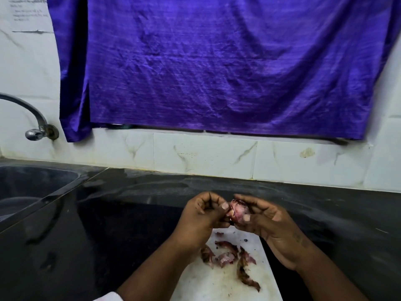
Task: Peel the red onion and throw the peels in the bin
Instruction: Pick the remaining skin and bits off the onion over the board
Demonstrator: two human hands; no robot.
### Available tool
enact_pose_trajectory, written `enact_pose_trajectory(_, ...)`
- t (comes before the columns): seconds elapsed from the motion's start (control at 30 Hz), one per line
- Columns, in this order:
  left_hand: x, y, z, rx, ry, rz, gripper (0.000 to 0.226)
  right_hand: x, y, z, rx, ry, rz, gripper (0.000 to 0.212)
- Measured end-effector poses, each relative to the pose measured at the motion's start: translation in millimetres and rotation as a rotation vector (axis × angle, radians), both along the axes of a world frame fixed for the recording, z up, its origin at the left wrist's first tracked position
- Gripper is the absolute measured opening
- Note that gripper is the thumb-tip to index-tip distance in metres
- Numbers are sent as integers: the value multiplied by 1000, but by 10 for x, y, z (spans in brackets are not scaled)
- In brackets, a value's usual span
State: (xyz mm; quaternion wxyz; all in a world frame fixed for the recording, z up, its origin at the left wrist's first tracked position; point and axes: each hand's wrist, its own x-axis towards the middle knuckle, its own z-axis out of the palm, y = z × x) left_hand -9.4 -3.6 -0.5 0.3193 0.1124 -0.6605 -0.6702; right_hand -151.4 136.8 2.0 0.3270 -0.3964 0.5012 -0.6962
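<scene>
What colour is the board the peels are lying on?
White, with some dark specks; the board shows under the peels in the head view.

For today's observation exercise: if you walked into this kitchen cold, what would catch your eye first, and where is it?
The large purple cloth hanging on the wall above the counter dominates the view. Below it, over the dark counter, the left hand and right hand hold a small red onion between them, and torn peels lie scattered on the white board underneath.
</scene>
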Motion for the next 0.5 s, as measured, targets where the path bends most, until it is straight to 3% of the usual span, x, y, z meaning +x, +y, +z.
enact_pose_trajectory(0.1,4,-10,-10,-25,19,5,12,13,1,15,7,10,-24,48)
enact_pose_trajectory(0.23,3,-20,-28,-68,6,21,2,67,21,35,31,127,-66,44)
enact_pose_trajectory(0.5,-6,-16,-18,47,-36,-13,8,13,12,-19,-41,205,-106,47)
